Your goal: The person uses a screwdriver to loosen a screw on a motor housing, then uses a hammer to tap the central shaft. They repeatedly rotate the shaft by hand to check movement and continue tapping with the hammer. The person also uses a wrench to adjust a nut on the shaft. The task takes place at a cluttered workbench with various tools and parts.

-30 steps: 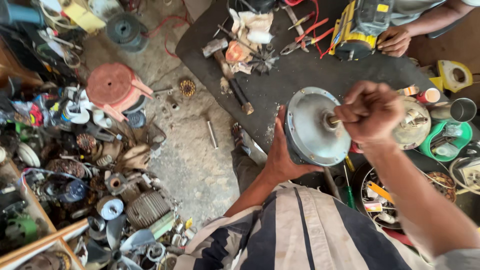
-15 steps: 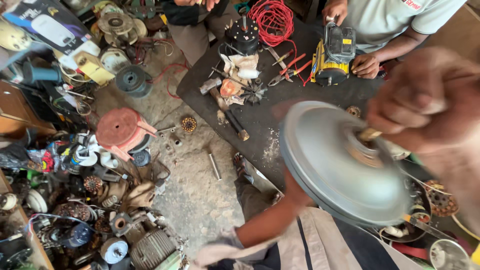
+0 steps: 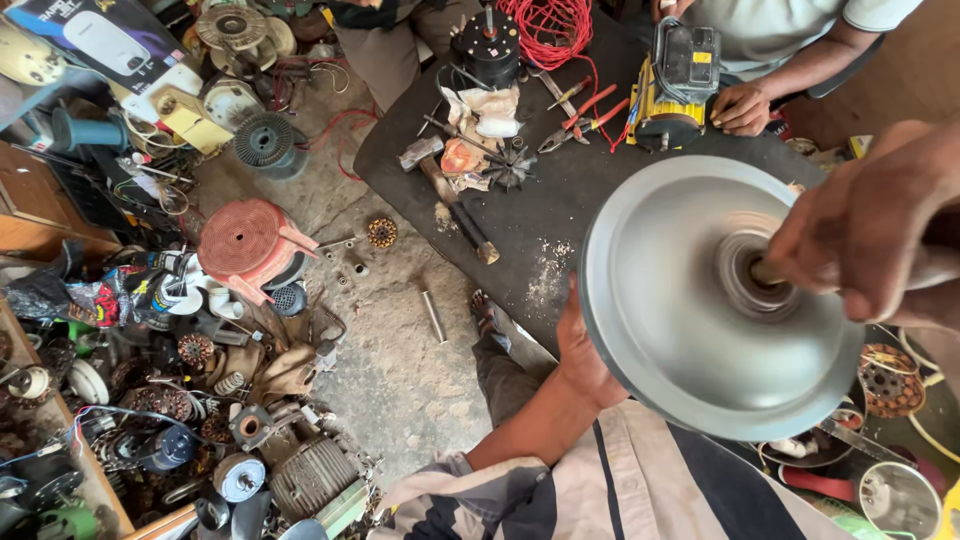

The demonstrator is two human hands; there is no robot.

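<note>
Floor: bare, gritty concrete far left of the fingers, with loose bolts and a short metal tube [image 3: 433, 316] lying on it.
Clutter: heaps of old motors, copper windings and fan parts cover the far-left floor; a round reddish coil housing [image 3: 243, 240] sits among them.
Work surface: a dark mat [image 3: 560, 190] spread over the floor beyond the fingers, dusted with pale filings.
On the mat: a hammer [image 3: 450, 195], red-handled pliers [image 3: 580, 115], a small black motor [image 3: 490, 50] and a coil of red wire [image 3: 545, 28], all well beyond the hands.
Left hand [image 3: 580, 355]: cupped under the near-left rim of the disc, fingers hidden behind it, so their spread cannot be told; it props the disc up.
Grey metal disc [image 3: 690, 300]: a dished round cover held up close to the camera, between the two hands, above the mat's near edge.
Right hand [image 3: 865, 235]: blurred, fingers curled closed around the short shaft at the disc's hub.
Other person: a hand [image 3: 742, 108] rests beside a yellow-and-black machine [image 3: 675, 85] on the mat, beyond the right fingers.
</note>
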